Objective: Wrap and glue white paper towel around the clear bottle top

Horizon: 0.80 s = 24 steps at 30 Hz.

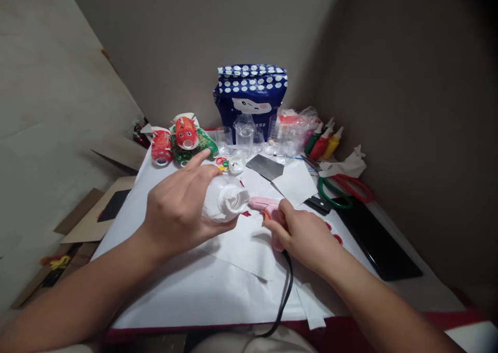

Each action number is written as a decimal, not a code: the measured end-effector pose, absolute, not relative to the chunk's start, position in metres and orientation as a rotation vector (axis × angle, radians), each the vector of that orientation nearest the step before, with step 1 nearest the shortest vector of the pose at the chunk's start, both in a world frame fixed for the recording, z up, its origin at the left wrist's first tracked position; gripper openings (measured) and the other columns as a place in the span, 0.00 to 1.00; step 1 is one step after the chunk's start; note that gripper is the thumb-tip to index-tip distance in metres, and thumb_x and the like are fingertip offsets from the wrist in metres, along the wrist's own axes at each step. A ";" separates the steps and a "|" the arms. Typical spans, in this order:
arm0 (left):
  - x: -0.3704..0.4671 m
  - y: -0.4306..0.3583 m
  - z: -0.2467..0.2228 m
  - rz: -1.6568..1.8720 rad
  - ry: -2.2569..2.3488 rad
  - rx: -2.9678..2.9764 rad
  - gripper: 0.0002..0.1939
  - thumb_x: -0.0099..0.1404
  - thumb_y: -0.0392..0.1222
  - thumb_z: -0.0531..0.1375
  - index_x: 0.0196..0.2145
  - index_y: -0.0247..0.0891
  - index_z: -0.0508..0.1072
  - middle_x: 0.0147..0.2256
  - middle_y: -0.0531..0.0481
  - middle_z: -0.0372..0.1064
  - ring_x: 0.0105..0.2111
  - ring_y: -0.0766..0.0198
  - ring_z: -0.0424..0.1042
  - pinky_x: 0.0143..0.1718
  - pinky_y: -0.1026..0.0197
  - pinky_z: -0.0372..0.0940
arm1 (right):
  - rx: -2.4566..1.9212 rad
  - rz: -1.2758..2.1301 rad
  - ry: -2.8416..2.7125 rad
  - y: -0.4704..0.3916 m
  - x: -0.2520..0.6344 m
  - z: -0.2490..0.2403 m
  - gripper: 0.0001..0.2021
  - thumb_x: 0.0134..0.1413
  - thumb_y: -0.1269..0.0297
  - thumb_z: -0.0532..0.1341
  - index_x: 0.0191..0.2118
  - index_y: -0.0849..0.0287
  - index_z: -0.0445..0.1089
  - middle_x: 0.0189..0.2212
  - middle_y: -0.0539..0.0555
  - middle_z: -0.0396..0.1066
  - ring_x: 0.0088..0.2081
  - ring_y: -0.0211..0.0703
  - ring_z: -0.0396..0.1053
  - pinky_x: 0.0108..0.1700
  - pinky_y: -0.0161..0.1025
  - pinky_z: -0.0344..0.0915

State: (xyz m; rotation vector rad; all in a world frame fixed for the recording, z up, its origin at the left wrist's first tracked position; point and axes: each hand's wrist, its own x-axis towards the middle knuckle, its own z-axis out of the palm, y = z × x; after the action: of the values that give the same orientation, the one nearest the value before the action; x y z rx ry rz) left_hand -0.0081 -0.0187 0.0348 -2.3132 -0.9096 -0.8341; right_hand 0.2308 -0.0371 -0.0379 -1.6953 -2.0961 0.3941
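Note:
My left hand [177, 202] is wrapped round a white plastic bottle [218, 200], tipped so its open mouth points to the right. In my right hand [301, 231] is a pink hot glue gun [266, 205] with an orange trigger. Its nozzle is at the rim of the bottle's mouth; whether it touches I cannot tell. A black cord [287, 285] hangs from the gun's handle over the front table edge. Under both hands lies a white paper towel [247, 246].
Red and green painted fish-like figures [187, 132] stand at the back left. Behind are a blue bag [251, 91], clear plastic cups [244, 135] and paint bottles [322, 141]. Scissors [337, 191] and a black phone-like slab [379, 239] lie on the right.

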 end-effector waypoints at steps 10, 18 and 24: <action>-0.012 -0.017 0.032 -0.892 -0.887 -2.280 0.30 0.57 0.53 0.66 0.51 0.33 0.66 0.44 0.37 0.76 0.51 0.42 0.74 0.45 0.50 0.73 | -1.863 0.455 -2.117 -0.035 0.226 -0.040 0.10 0.48 0.70 0.60 0.39 0.57 0.62 0.21 0.50 0.66 0.22 0.43 0.62 0.26 0.35 0.40; -0.015 -0.019 0.033 -0.922 -0.910 -2.212 0.31 0.55 0.55 0.67 0.49 0.32 0.68 0.44 0.38 0.76 0.50 0.43 0.75 0.47 0.52 0.72 | -1.663 0.716 -1.851 -0.034 0.233 -0.043 0.14 0.41 0.73 0.62 0.35 0.55 0.59 0.22 0.46 0.61 0.23 0.41 0.61 0.26 0.35 0.43; -0.018 -0.021 0.039 -0.924 -0.907 -2.141 0.30 0.55 0.53 0.68 0.48 0.30 0.69 0.42 0.38 0.77 0.40 0.49 0.79 0.41 0.54 0.72 | -1.345 1.095 -1.395 -0.027 0.234 -0.044 0.16 0.47 0.63 0.64 0.40 0.53 0.58 0.36 0.49 0.68 0.27 0.37 0.68 0.26 0.33 0.62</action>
State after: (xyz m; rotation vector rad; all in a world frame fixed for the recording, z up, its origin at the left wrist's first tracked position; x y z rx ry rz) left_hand -0.0185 -0.0211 0.0392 -2.1411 -0.9066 -0.9238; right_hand 0.2345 -0.0270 -0.0435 -1.3448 -1.3952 1.0950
